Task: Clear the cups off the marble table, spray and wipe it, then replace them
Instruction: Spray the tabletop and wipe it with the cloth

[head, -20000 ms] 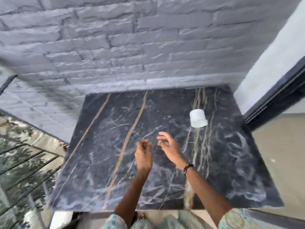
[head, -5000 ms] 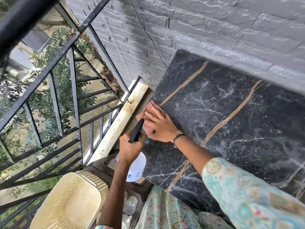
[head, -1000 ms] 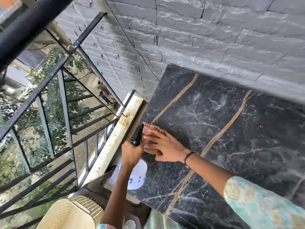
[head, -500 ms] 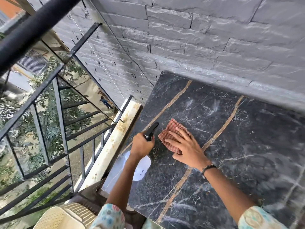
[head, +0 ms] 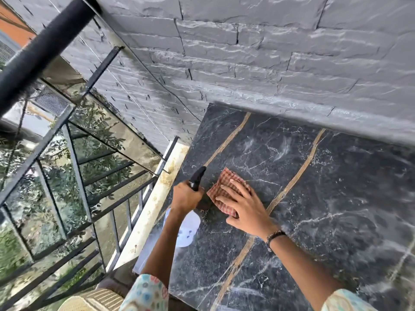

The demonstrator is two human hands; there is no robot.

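Cloth (head: pixel 226 189) slid rightward under right hand (head: pixel 244 209) (bottle (head: pixel 187 230) nozzle points wallward)

Table (head: pixel 336 198): black marble, white veins, tan stripes. Cloth (head: pixel 221 188): red-and-cream check. Spray bottle (head: pixel 187 230): white, black nozzle. Wall (head: pixel 269 52): grey.

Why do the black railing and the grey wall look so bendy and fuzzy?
In the head view, the wide lens curves the black metal railing and the grey stone-brick wall; the rail is so close it blurs; soft daylight leaves pale streaks on the dark marble table, while the checked red cloth under the right hand stays fairly sharp.
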